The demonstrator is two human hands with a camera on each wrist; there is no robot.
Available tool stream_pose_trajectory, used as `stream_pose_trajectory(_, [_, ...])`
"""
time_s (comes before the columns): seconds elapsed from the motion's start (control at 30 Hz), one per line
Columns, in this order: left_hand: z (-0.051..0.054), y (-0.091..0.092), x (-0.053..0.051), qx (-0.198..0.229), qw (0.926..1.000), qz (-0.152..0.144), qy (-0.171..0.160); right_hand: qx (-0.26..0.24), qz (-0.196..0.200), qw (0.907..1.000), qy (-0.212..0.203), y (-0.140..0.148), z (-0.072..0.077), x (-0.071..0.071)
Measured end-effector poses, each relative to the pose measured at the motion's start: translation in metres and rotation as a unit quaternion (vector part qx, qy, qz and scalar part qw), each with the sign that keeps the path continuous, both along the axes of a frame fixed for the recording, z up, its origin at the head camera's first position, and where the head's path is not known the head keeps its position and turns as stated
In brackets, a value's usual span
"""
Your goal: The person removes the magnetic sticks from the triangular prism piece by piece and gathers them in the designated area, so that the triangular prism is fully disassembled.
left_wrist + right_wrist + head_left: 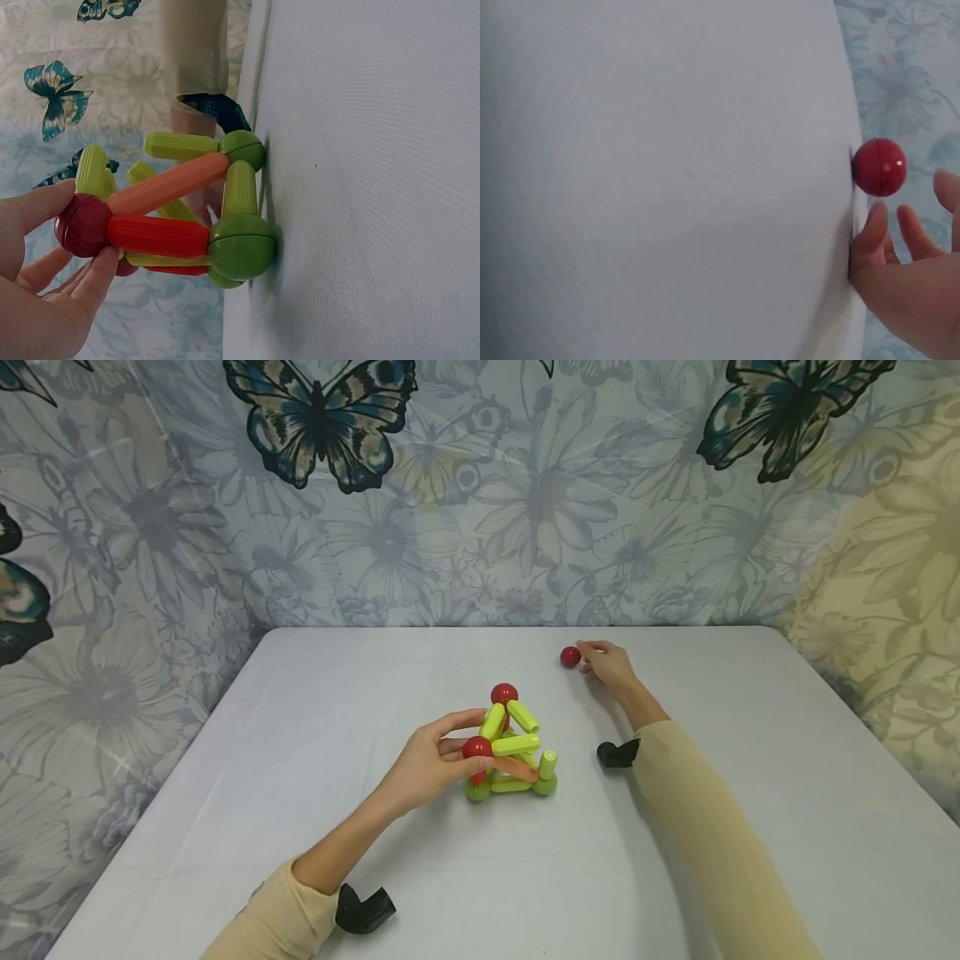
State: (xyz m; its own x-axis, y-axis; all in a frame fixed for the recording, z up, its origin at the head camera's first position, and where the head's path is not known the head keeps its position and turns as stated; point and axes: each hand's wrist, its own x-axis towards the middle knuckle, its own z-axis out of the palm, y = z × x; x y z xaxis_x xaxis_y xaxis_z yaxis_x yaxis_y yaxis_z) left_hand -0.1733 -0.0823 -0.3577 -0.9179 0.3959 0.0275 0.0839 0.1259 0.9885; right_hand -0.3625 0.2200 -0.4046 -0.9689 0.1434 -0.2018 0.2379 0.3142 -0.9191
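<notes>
A frame of magnetic sticks and balls (514, 744) stands on the table, its green balls (241, 246) at the base. Yellow-green, orange and red sticks (159, 235) link the balls. My left hand (431, 766) pinches a red ball (82, 225) at the side of this frame between thumb and fingers. Another red ball (504, 694) tops it. Near the back edge, my right hand (609, 665) reaches toward a loose red ball (570, 657). In the right wrist view its parted fingers (876, 229) are beside that loose ball (880, 167), with a small gap.
The white table (300, 710) ends at a back edge close behind the loose ball. A patterned cloth (525, 510) with flowers and butterflies hangs behind. Dark wrist-worn devices (364, 910) sit by both sleeves, low over the table.
</notes>
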Motion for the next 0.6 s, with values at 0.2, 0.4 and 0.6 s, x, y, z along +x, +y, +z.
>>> stream_pose_trajectory(0.2, [0.001,0.000,0.000,-0.002,1.0000,0.001,0.002,-0.067,-0.058,0.9959,0.018,0.002,0.010,0.007])
stream_pose_trajectory(0.4, [0.001,-0.001,-0.001,0.001,1.0000,-0.002,0.001,-0.219,0.005,0.9757,0.007,0.002,0.025,0.021])
stream_pose_trajectory(0.6, [-0.001,-0.002,-0.001,0.001,1.0000,-0.006,-0.001,-0.287,0.086,0.9536,-0.026,-0.001,0.036,0.040])
